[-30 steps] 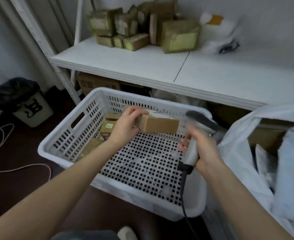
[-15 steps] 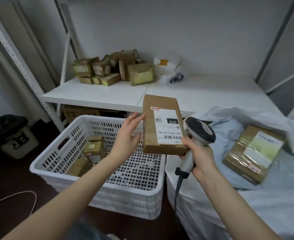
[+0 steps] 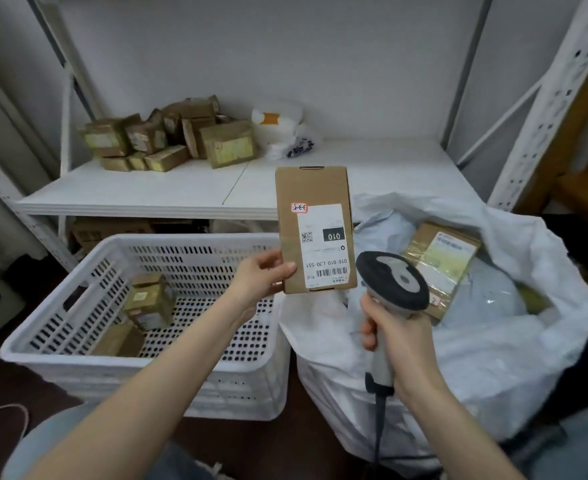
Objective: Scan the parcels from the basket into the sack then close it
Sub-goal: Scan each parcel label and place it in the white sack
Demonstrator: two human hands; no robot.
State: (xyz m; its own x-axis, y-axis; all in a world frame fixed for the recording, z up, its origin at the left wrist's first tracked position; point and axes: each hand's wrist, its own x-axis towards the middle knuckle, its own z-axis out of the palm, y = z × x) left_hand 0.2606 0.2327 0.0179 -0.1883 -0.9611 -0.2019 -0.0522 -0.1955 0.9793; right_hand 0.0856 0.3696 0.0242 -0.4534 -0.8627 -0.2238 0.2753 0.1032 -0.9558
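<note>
Scanner [image 3: 393,282] handle sits wrapped in the right hand [image 3: 400,344], head facing the label [image 3: 323,247]. Left hand [image 3: 257,282] pinches the parcel [image 3: 311,188] at its lower left edge, upright above the gap between basket [image 3: 140,362] and sack [image 3: 493,358]. Flat cardboard: likely light, stiff; edge hold keeps label clear. Boxes [image 3: 167,136] on far shelf [image 3: 147,188].

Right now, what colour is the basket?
The basket is white, clearest in the head view.
</note>
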